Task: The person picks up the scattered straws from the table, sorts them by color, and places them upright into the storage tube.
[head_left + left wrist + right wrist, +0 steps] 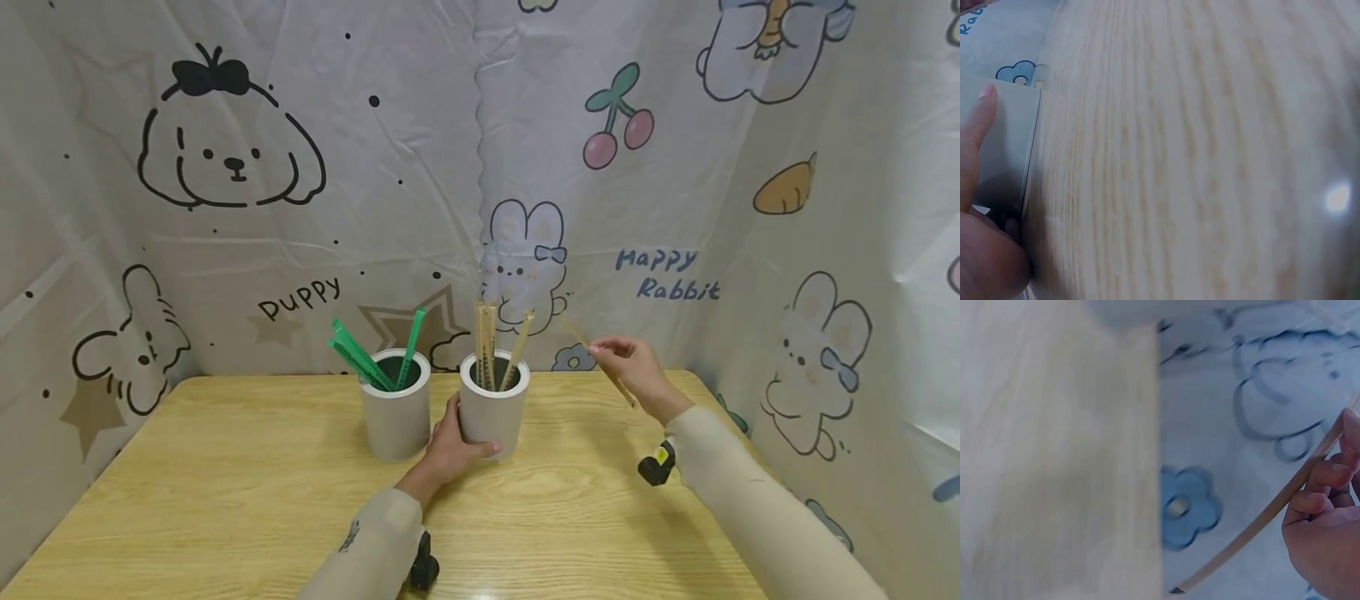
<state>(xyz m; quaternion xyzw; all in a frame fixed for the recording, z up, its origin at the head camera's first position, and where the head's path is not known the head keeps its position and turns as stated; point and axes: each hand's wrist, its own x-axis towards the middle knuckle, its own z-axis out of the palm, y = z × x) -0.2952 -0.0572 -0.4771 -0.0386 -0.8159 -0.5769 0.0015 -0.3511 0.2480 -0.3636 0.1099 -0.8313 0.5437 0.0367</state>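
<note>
My left hand (453,450) grips the right-hand white cup (510,425) low down, its thumb across the front and the fingers around the left side. Several slim tan sticks with dark print (487,346) stand in that cup. In the left wrist view, the thumb (984,115) lies along the cup's pale wall (1007,147). To the right, my right hand (633,371) pinches one thin tan stick (618,387) in the air, tilted. The right wrist view shows this stick (1250,534) running past the curled fingers to a dark end.
A second white cup (397,425) with several green strips (360,358) stands close on the left. Both cups stand on a wood-grain table (225,492). A printed cloth (420,208) hangs behind the table and along both sides.
</note>
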